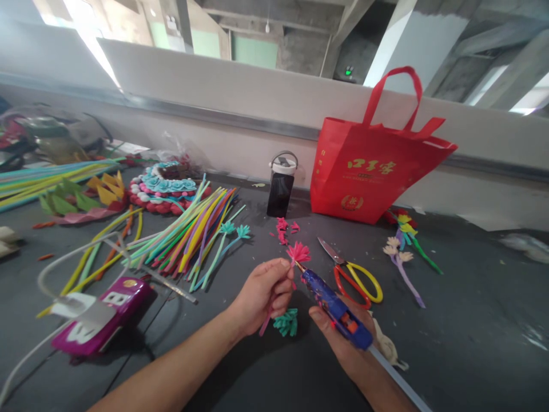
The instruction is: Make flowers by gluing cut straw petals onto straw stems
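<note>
My left hand (268, 294) is closed around the stem of a pink pipe-cleaner flower (299, 252), its head showing above the fingertips. In my right hand (343, 337) is a blue hot glue gun (328, 297), and a pale glue stick (398, 377) sticks out of its rear. The gun's metal nozzle meets the underside of the flower head, right by my left fingertips. A teal fluffy piece (286, 322) lies on the table below my left hand. Pink clippings (282, 229) lie just beyond the flower. Red-and-yellow-handled scissors (351, 274) rest beside the gun, blades pointing away.
A bundle of coloured pipe cleaners (189, 234) and two teal flowers (235, 229) lie left. Nearer is a purple power bank-like box (105, 317) with a white plug and cable. Behind stand a black bottle (281, 191) and a red bag (364, 166). Finished-looking flowers (403, 257) lie right.
</note>
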The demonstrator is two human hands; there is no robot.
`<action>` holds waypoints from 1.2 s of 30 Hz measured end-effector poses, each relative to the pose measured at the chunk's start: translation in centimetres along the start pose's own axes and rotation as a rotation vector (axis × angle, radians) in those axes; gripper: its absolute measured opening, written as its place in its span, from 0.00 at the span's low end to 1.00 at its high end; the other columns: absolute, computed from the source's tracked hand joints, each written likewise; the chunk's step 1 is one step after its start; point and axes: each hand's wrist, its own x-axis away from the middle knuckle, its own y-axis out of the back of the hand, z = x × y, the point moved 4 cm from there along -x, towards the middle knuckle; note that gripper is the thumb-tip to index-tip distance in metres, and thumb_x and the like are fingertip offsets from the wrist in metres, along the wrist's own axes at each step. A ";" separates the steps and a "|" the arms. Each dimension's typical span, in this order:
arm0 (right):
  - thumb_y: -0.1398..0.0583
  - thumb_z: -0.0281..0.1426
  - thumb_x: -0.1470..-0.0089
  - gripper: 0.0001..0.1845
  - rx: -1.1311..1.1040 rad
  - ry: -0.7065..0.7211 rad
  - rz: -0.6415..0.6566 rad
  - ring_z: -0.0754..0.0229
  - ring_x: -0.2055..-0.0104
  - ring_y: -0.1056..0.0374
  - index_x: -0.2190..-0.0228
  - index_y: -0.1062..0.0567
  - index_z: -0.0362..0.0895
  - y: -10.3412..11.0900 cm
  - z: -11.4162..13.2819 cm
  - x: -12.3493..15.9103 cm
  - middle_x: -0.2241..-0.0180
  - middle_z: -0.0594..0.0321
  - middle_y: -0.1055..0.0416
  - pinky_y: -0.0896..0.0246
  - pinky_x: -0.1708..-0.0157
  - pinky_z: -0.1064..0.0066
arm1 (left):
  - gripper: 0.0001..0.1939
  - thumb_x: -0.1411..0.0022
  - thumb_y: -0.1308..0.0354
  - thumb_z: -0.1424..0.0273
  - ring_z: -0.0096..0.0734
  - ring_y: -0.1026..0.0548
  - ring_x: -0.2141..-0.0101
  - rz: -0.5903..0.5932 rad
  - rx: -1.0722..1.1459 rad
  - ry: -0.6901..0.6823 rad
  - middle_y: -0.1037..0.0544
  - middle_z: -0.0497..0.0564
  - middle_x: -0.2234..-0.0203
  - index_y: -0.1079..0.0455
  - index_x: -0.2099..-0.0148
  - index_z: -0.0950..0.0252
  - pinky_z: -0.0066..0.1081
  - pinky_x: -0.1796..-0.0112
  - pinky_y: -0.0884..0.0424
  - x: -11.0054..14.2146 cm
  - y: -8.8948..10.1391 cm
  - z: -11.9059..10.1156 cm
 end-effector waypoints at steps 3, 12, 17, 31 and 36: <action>0.38 0.39 0.45 0.18 0.012 0.031 0.028 0.66 0.83 0.41 0.81 0.33 0.46 0.0 0.1 0.0 0.84 0.71 0.37 0.46 0.82 0.75 | 0.12 0.34 0.48 0.62 0.17 0.52 0.87 0.002 0.006 0.005 0.48 0.38 0.85 0.38 0.68 0.63 0.18 0.90 0.52 0.0 0.0 0.0; 0.38 0.39 0.44 0.18 0.063 0.070 0.050 0.66 0.82 0.40 0.81 0.33 0.45 0.0 0.0 -0.3 0.83 0.70 0.37 0.44 0.81 0.76 | 0.12 0.35 0.48 0.62 0.17 0.53 0.87 0.006 0.015 0.008 0.49 0.37 0.85 0.38 0.68 0.63 0.18 0.90 0.53 -0.1 0.3 0.1; 0.38 0.38 0.44 0.17 0.032 0.064 0.058 0.66 0.81 0.40 0.80 0.33 0.45 -0.2 -0.3 -0.1 0.82 0.70 0.36 0.44 0.79 0.76 | 0.12 0.35 0.47 0.62 0.18 0.54 0.87 0.013 0.023 0.033 0.51 0.37 0.85 0.39 0.68 0.63 0.18 0.89 0.53 0.0 0.4 0.1; 0.38 0.38 0.45 0.16 0.014 0.036 0.052 0.66 0.81 0.39 0.80 0.31 0.45 -0.3 -0.3 -0.2 0.82 0.69 0.34 0.43 0.80 0.75 | 0.12 0.34 0.49 0.64 0.18 0.58 0.86 0.069 0.088 0.096 0.56 0.37 0.84 0.41 0.69 0.63 0.18 0.89 0.57 0.1 0.2 0.0; 0.37 0.40 0.47 0.18 -0.010 -0.021 -0.025 0.66 0.82 0.41 0.82 0.33 0.45 -0.3 -0.1 0.0 0.84 0.71 0.39 0.45 0.81 0.75 | 0.12 0.35 0.48 0.64 0.17 0.59 0.86 0.095 0.111 0.118 0.56 0.37 0.84 0.41 0.69 0.63 0.18 0.89 0.58 0.0 0.2 -0.1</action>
